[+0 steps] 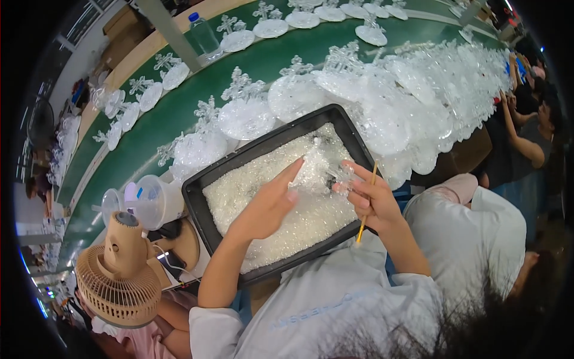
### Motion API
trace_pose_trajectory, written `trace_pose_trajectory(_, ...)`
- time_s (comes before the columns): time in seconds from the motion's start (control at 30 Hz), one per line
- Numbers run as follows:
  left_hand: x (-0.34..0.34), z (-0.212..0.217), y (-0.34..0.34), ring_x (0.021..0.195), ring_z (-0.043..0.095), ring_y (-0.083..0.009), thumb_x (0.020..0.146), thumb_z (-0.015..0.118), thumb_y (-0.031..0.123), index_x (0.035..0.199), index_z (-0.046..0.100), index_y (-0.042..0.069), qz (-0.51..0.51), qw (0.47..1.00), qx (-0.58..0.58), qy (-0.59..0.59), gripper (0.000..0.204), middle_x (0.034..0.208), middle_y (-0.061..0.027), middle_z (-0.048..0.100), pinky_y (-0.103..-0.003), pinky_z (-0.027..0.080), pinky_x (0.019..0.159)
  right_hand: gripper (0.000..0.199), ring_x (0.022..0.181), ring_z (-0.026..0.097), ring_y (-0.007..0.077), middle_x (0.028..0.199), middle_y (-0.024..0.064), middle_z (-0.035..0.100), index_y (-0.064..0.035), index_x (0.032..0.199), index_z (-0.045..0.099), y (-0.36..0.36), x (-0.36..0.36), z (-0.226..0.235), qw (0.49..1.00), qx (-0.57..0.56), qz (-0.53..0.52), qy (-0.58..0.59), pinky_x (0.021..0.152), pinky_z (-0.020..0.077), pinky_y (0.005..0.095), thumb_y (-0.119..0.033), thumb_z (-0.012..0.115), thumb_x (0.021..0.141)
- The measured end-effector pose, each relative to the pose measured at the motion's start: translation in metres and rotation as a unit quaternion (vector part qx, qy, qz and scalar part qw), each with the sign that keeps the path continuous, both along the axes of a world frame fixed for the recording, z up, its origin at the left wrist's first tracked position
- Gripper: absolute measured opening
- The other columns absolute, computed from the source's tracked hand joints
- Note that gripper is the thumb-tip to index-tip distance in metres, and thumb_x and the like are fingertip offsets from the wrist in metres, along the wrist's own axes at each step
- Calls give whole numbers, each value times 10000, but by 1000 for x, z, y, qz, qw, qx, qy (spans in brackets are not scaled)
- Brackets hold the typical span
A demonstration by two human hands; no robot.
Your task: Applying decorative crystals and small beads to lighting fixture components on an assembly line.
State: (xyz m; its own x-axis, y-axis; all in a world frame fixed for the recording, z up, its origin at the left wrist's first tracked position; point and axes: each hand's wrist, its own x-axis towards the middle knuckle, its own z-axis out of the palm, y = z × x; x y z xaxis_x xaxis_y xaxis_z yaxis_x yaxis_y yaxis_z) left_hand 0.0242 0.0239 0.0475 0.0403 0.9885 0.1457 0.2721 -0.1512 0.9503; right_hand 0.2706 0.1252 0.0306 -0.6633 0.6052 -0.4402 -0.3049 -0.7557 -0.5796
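– Where's the clear piece (315, 172)?
– Over the black tray (257, 148), at two o'clock from its middle, whitish and blurred above the glittering granules (299, 227)

– And the left hand (269, 206)?
– Half open near the middle, index finger stretched toward the piece, nothing visible in its grip; whether it touches, I can't tell

– The right hand (375, 200)?
– At three o'clock, fingers curled round a thin yellow stick (362, 228), fingertips at the piece's near end

– What's around?
– Heaped clear ornaments (418, 90) at two o'clock, a blue-capped bottle (204, 39) at eleven, clear tubs (154, 200) at nine, a beige fan (119, 281) at eight, and a person in a pale shirt (472, 221) past three
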Motion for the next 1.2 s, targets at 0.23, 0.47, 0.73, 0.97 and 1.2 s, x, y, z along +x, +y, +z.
trace_pose_trajectory(0.23, 9, 8, 0, 1442, 342, -320, 1019, 321, 493, 1482, 333, -73, 30, 999, 18, 41, 732, 1529, -223, 385, -385, 222, 1179, 498, 531, 407, 36, 1071, 240, 663, -33, 1489, 339, -6, 0, -9, 998, -53, -15, 6, 389, 288, 137, -45, 453, 1005)
trace_pose_trajectory(0.47, 16, 2, 2, 1420, 377, -325, 1013, 362, 499, 1468, 373, -56, 24, 996, -47, 66, 718, 1490, -248, 427, -380, 245, 1166, 503, 530, 410, 41, 1041, 212, 666, -48, 1492, 341, -8, -10, -6, 997, -64, -24, 42, 389, 277, 159, -40, 456, 1003)
trace_pose_trajectory(0.73, 9, 6, -4, 1391, 420, -329, 1011, 323, 547, 1452, 424, -34, 69, 997, 0, 30, 737, 1459, -238, 473, -365, 280, 1145, 510, 513, 403, 38, 984, 192, 678, -57, 1494, 340, -15, -14, -5, 998, -26, -48, 20, 397, 281, 160, -61, 479, 1004)
trace_pose_trajectory(0.97, 8, 14, -7, 1447, 328, -295, 990, 271, 628, 1479, 371, -54, 153, 984, 71, -58, 845, 1549, -182, 369, -379, 192, 1187, 496, 491, 416, 25, 934, 165, 676, -71, 1482, 369, -18, -14, -6, 994, -72, -64, 47, 390, 307, 157, -84, 498, 1003)
trace_pose_trajectory(1.2, -11, 27, -8, 1423, 371, -347, 1015, 258, 551, 1466, 394, -41, 182, 976, 103, -60, 756, 1522, -241, 389, -376, 258, 1160, 491, 465, 423, 26, 927, 164, 671, -60, 1464, 394, -16, -18, -4, 995, -51, -76, 36, 370, 291, 151, -95, 517, 990)
